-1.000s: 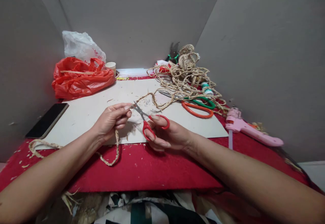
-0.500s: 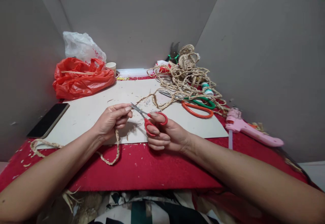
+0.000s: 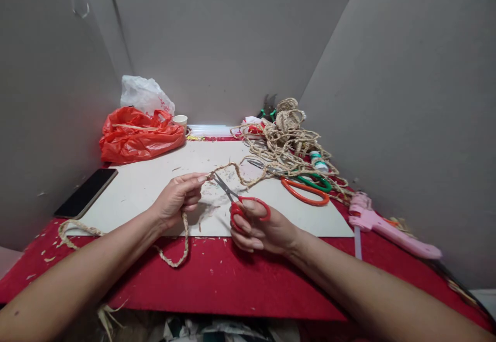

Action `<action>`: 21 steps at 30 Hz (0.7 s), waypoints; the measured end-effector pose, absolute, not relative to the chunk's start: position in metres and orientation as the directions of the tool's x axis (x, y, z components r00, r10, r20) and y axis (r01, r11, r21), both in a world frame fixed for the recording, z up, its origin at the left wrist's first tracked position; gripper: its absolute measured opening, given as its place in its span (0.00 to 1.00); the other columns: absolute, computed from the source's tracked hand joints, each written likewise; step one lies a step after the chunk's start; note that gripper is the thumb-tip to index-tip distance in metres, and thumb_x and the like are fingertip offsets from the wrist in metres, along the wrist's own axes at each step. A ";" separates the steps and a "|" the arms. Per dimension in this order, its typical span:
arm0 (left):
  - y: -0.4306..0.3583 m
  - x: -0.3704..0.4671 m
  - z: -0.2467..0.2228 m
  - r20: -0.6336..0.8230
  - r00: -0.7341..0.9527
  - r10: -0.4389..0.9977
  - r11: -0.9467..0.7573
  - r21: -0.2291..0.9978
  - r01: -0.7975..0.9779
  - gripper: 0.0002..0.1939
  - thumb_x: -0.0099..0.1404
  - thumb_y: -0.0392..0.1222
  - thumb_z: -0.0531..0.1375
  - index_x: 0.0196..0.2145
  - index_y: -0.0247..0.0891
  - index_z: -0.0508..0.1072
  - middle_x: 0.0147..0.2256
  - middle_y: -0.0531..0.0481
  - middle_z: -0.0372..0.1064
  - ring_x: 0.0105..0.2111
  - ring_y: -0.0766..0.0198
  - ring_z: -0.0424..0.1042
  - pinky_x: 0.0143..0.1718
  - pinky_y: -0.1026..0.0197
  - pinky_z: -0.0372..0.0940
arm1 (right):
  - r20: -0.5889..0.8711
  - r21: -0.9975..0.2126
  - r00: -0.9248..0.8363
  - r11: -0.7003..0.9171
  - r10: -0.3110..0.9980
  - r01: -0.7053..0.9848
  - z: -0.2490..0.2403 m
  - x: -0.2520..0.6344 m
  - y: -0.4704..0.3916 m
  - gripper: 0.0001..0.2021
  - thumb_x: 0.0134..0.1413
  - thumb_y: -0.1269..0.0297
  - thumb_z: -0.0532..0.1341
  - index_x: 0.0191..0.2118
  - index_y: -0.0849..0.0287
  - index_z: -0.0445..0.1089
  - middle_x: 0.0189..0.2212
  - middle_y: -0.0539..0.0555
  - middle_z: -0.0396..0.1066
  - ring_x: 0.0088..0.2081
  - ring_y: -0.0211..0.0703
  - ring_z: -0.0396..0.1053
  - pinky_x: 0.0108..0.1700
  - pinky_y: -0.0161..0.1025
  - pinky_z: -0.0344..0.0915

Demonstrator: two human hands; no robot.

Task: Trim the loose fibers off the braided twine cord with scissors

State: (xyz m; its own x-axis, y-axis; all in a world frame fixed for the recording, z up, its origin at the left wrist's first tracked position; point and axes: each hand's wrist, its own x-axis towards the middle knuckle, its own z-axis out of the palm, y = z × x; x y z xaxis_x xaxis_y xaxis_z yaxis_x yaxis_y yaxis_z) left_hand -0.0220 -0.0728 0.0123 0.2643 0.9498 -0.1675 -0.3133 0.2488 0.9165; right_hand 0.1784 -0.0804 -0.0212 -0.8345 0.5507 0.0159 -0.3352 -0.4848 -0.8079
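Braided cord: tan, fibrous, pinched in my left fingers above the white board; one slack length loops past the board's near edge, another runs across it rightward. Scissors: red handles in my right fingers, blades parted at the cord, above the board.

From here I see the plaited rope in pale straw colour. The small scissors have bright red handles and grey blades; the larger scissors have one orange handle and one green. The glue gun is pink, the phone black, the board off-white, the table covering deep red. One plastic bag is orange-red; the other bag is whitish with red print.
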 end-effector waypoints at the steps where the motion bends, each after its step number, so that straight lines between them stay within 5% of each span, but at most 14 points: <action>1: -0.073 -0.022 0.012 -0.165 0.267 0.949 0.246 0.919 -0.309 0.12 0.56 0.43 0.66 0.35 0.34 0.74 0.16 0.64 0.38 0.15 0.76 0.37 0.15 0.73 0.37 | 0.011 -0.800 -0.828 -0.492 0.561 -0.344 -0.021 0.178 -0.080 0.22 0.51 0.47 0.61 0.19 0.60 0.63 0.08 0.40 0.46 0.11 0.31 0.49 0.18 0.31 0.52; 8: -0.075 -0.021 0.012 -0.152 0.277 0.949 0.234 0.927 -0.293 0.12 0.57 0.44 0.65 0.36 0.33 0.75 0.16 0.64 0.38 0.15 0.76 0.37 0.15 0.72 0.37 | 0.018 -0.875 -0.760 -0.358 0.650 -0.327 -0.016 0.180 -0.080 0.22 0.51 0.47 0.61 0.20 0.61 0.63 0.09 0.42 0.51 0.12 0.31 0.52 0.16 0.30 0.50; 21: -0.074 -0.019 0.010 -0.128 0.287 0.949 0.222 0.920 -0.324 0.10 0.55 0.42 0.67 0.34 0.34 0.75 0.15 0.63 0.43 0.15 0.76 0.40 0.16 0.71 0.38 | -0.003 -0.685 -0.896 -0.654 0.444 -0.322 -0.024 0.178 -0.074 0.24 0.58 0.45 0.53 0.23 0.62 0.69 0.10 0.43 0.49 0.13 0.32 0.51 0.14 0.29 0.56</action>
